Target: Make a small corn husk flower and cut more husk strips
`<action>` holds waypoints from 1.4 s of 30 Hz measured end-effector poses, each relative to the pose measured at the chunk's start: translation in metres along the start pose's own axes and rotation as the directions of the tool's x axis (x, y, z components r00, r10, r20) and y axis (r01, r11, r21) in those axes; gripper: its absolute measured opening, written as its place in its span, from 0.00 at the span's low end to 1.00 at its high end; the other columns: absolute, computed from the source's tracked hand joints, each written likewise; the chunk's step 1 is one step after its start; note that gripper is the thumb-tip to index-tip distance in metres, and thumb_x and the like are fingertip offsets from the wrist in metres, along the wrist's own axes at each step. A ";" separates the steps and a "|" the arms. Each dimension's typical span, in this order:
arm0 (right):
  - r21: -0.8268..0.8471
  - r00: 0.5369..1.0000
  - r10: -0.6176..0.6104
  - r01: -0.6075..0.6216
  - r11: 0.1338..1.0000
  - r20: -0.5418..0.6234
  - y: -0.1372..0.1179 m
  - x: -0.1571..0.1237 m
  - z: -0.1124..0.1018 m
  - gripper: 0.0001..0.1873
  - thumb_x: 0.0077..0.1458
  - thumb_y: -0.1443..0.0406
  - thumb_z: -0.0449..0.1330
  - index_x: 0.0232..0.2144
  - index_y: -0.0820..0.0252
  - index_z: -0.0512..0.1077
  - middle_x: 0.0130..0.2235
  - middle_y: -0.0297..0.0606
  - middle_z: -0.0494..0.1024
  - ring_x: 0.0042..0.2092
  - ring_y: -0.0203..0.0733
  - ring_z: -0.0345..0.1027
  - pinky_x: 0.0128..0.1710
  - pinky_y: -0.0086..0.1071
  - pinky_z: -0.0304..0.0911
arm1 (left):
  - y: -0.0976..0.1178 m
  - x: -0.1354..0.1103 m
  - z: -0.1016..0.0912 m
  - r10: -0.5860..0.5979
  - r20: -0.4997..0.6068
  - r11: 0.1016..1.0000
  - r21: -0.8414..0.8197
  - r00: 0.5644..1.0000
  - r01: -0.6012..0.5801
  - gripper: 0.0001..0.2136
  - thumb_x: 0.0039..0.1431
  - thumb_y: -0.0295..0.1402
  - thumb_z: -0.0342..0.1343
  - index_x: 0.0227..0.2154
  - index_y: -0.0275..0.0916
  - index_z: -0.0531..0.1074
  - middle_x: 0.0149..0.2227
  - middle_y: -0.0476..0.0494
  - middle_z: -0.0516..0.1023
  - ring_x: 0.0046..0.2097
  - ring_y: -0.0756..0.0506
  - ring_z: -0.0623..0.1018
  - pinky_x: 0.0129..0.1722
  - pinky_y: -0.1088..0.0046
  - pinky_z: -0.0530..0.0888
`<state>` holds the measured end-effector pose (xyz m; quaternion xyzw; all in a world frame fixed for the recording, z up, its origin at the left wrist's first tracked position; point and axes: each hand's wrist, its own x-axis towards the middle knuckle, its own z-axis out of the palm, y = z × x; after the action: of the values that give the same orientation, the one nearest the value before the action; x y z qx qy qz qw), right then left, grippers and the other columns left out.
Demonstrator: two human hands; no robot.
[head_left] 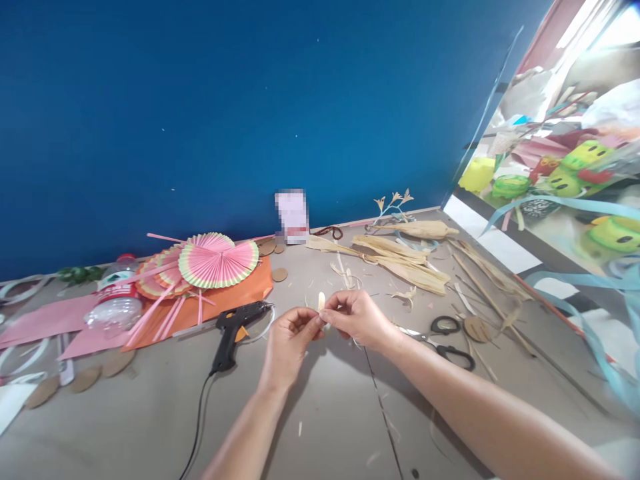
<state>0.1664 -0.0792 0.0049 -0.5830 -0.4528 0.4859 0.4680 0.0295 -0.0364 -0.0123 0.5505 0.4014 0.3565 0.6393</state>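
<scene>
A small pale, petal-shaped piece (321, 301) stands upright between the fingertips of both hands, above the middle of the table. My left hand (296, 337) pinches it from the left, fingers curled in. From the right, my right hand (357, 317) closes thumb and forefinger on its lower part. Whatever is beneath the piece is hidden by the fingers. A black glue gun (234, 333) lies left of my left hand. Open scissors (445, 340) with black handles rest right of my right hand. Dried corn husks (405, 263) are spread behind the hands.
Pink and green paper fans (219, 261) lie on orange paper (250, 287), near a plastic bottle (117, 300). Round brown discs (85, 379) sit at the left. Dry stalks (493, 293) and blue ribbons (590, 333) are at the right. A blue wall (250, 120) rises behind the table.
</scene>
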 end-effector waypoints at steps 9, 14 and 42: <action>-0.063 0.996 -0.075 0.072 0.995 -0.049 -0.007 -0.004 0.004 0.08 0.45 0.63 0.55 0.19 0.62 0.64 0.14 0.25 0.58 0.16 0.25 0.48 0.14 0.21 0.44 | -0.002 0.002 -0.002 -0.111 0.079 0.984 -0.129 0.991 0.120 0.10 0.40 0.35 0.62 0.25 0.34 0.72 0.22 0.49 0.73 0.23 0.53 0.70 0.26 0.77 0.67; -0.062 0.989 -0.124 0.119 0.991 -0.075 -0.003 -0.002 0.006 0.08 0.45 0.64 0.55 0.18 0.62 0.63 0.15 0.25 0.58 0.17 0.25 0.48 0.15 0.21 0.44 | -0.002 0.003 -0.003 -0.138 0.106 0.971 -0.180 0.985 0.155 0.10 0.38 0.33 0.63 0.26 0.33 0.73 0.24 0.48 0.74 0.23 0.53 0.70 0.27 0.77 0.68; -0.813 0.848 -0.188 0.530 0.242 0.496 -0.031 0.018 0.137 0.28 0.52 0.49 0.47 0.50 0.59 0.59 0.41 0.52 0.68 0.38 0.50 0.67 0.29 0.39 0.64 | 0.083 0.006 -0.114 0.195 -0.427 0.905 -0.269 0.883 -0.330 0.05 0.36 0.26 0.63 0.19 0.38 0.73 0.20 0.53 0.74 0.22 0.56 0.70 0.22 0.83 0.70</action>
<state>0.0309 -0.0421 0.0210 -0.5402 -0.8326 0.0965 0.0747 -0.0720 0.0277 0.0611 0.4017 0.3747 0.6060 0.5754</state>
